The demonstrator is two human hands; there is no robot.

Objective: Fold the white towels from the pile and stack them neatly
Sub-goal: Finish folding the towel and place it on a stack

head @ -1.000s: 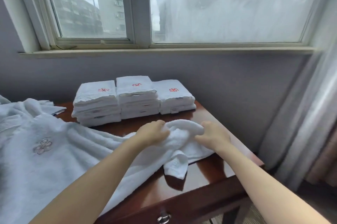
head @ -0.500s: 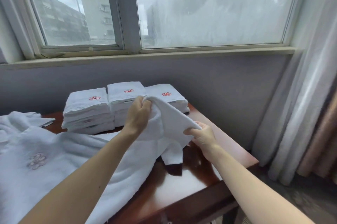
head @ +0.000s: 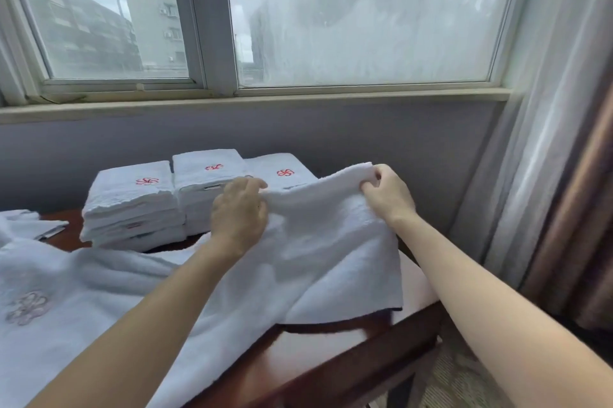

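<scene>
A white towel (head: 335, 251) is lifted off the table and stretched between my hands. My left hand (head: 239, 212) pinches its upper edge at the left. My right hand (head: 388, 193) pinches the upper right corner, raised a little higher. The towel's lower part drapes onto the pile of unfolded white towels (head: 83, 301) at the left, one with a pale flower emblem. Behind stand three stacks of folded towels (head: 132, 205) with red emblems; the raised towel partly hides the right stack (head: 282, 168).
The dark wooden table (head: 331, 351) has its front edge and right corner in view. A grey wall and window sill (head: 252, 104) lie behind the stacks. Curtains (head: 557, 142) hang at the right, close to the table.
Both hands have lifted the towel and pulled apart, spreading its top edge. My right hand rose and moved right to the corner; my left hand shifted right.
</scene>
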